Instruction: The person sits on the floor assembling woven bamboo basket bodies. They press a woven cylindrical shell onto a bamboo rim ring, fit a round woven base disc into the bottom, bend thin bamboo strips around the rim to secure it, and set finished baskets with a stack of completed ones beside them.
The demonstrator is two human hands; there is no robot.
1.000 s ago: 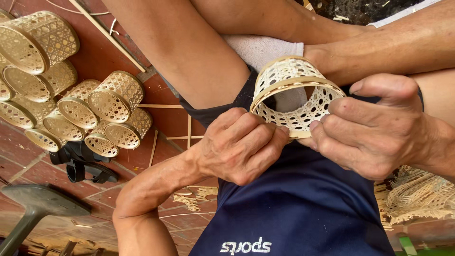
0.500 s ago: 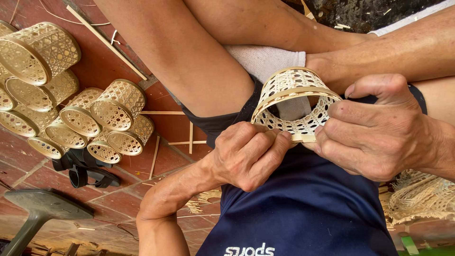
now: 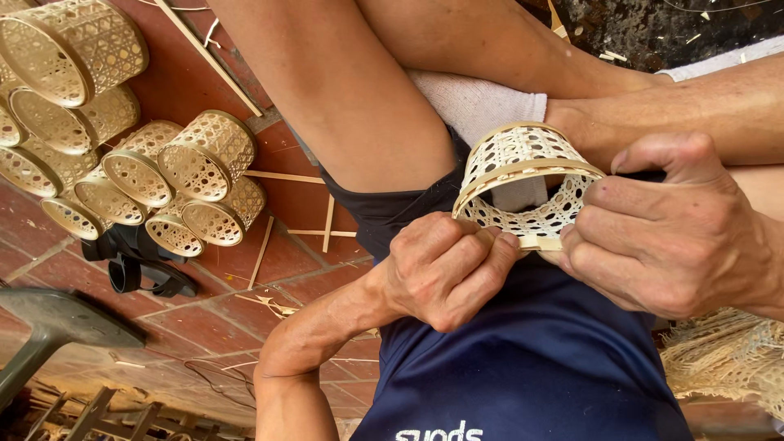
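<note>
A small woven bamboo basket (image 3: 523, 175) with an open lattice wall and a pale rim strip sits over my lap, its opening tilted downward toward me. My left hand (image 3: 445, 269) is curled into a fist and pinches the basket's lower rim at its left side. From the right, my right hand (image 3: 678, 237) grips the same lower rim, thumb on top and fingers wrapped along the strip. Both hands touch the basket, almost meeting at the rim. My bare legs cross behind it.
Several finished woven baskets (image 3: 204, 155) lie piled on the red tiled floor (image 3: 278, 261) at the upper left. Thin bamboo strips (image 3: 327, 224) lie scattered on the tiles. A black sandal (image 3: 139, 261) lies below the pile. Loose woven matting (image 3: 727, 359) is at the lower right.
The basket has turned slightly and its opening now faces me more. My left hand moved up to the rim. My right hand kept its grip.
</note>
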